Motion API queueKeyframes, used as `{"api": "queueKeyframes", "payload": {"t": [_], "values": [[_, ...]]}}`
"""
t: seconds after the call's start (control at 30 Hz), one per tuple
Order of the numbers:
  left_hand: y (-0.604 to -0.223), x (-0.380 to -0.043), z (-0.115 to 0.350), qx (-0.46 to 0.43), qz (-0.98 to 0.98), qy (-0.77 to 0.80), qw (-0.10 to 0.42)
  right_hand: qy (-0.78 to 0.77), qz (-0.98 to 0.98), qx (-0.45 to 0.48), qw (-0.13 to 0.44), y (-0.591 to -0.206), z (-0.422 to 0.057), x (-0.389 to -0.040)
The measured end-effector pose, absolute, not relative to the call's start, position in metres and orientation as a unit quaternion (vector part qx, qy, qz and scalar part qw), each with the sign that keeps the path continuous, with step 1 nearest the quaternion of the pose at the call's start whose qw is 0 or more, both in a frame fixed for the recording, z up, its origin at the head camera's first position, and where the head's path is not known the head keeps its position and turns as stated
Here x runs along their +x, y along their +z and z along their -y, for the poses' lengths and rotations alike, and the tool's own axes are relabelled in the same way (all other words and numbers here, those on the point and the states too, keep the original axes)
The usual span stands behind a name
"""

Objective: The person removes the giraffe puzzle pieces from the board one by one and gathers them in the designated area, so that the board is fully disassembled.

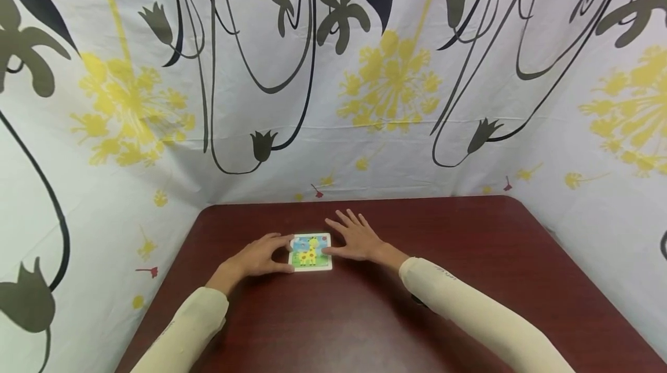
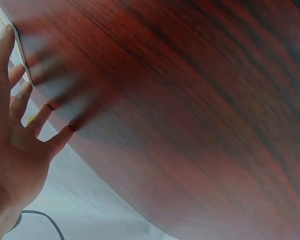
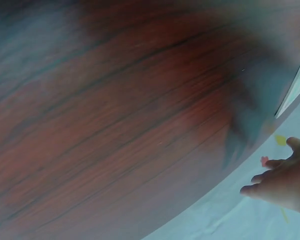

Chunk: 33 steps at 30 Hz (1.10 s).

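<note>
A small white-bordered picture board point(image 1: 307, 256) with a yellow giraffe on blue and green lies flat on the table. My left hand point(image 1: 263, 257) is at its left side, thumb near the lower corner and index fingertip at the upper one. In the left wrist view, the thumb of that hand point(image 2: 15, 145) overlaps the edge of the board point(image 2: 17, 54), and the other fingers spread down toward the tabletop. My right hand point(image 1: 359, 241) has its fingers fanned out, its thumb tip at the board's right edge. The right wrist view shows these spread fingers point(image 3: 280, 172) beyond the board's corner point(image 3: 293, 92).
The dark red wooden table point(image 1: 333, 321) has rounded far corners. Behind it and along both sides hangs a white curtain point(image 1: 333, 170) with grey and yellow flower prints, close to the table's far edge. Pale sleeves point(image 1: 469, 309) cover both forearms.
</note>
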State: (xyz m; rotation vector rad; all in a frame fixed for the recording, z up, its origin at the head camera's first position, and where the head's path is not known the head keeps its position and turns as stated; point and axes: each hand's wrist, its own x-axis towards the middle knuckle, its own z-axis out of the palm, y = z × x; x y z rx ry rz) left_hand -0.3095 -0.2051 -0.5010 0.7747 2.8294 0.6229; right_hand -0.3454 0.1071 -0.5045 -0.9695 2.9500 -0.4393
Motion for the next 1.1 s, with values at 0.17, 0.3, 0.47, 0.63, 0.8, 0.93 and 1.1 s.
{"api": "queueKeyframes", "payload": {"t": [0.17, 0.3, 0.47, 0.63, 0.8, 0.93, 1.1], "values": [[-0.501, -0.312, 0.202, 0.254, -0.942, 0.207, 0.071, -0.142, -0.940, -0.311, 0.015, -0.500, -0.097, -0.346], [-0.500, -0.312, 0.201, 0.250, -0.944, 0.201, 0.073, -0.136, -0.941, -0.310, 0.021, -0.499, -0.091, -0.348], [-0.498, -0.311, 0.200, 0.249, -0.945, 0.201, 0.073, -0.145, -0.938, -0.315, 0.022, -0.498, -0.084, -0.350], [-0.499, -0.309, 0.201, 0.245, -0.946, 0.200, 0.078, -0.167, -0.928, -0.331, 0.026, -0.500, -0.075, -0.349], [-0.501, -0.308, 0.202, 0.247, -0.944, 0.203, 0.077, -0.167, -0.926, -0.339, 0.006, -0.505, -0.067, -0.350], [-0.501, -0.308, 0.202, 0.246, -0.945, 0.203, 0.076, -0.186, -0.917, -0.352, -0.006, -0.507, -0.062, -0.354], [-0.501, -0.309, 0.203, 0.242, -0.946, 0.202, 0.077, -0.222, -0.905, -0.364, -0.002, -0.509, -0.057, -0.358]]}}
